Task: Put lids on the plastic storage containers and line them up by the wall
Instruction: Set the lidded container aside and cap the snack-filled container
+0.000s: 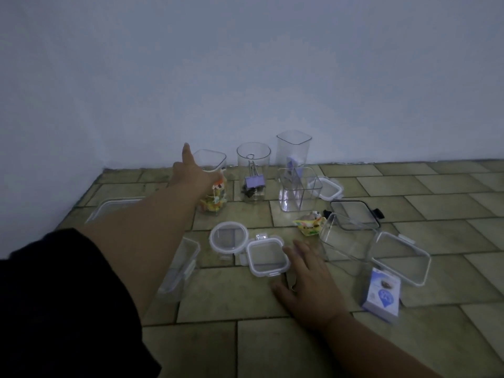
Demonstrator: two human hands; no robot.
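Note:
Several clear plastic containers stand open near the white wall [245,77]. My left hand [191,174] reaches out and wraps around a square container [211,159] holding colourful small items, thumb pointing up. To its right stand a round container [253,159] with binder clips and a tall square container [294,148]. A divided container [298,190] is in front of that one. My right hand [308,279] lies flat on the floor, fingers spread, a fingertip at the edge of a square white-rimmed lid [268,257]. A round lid [229,237] lies beside it.
Loose on the tiled floor [272,345]: a small white-rimmed lid [326,188], a black-rimmed lid [354,214], a large rectangular lid [399,257], a tipped container [341,241], a low rectangular container [180,268], another lid [114,208], a snack packet [311,223], a blue-white box [381,296].

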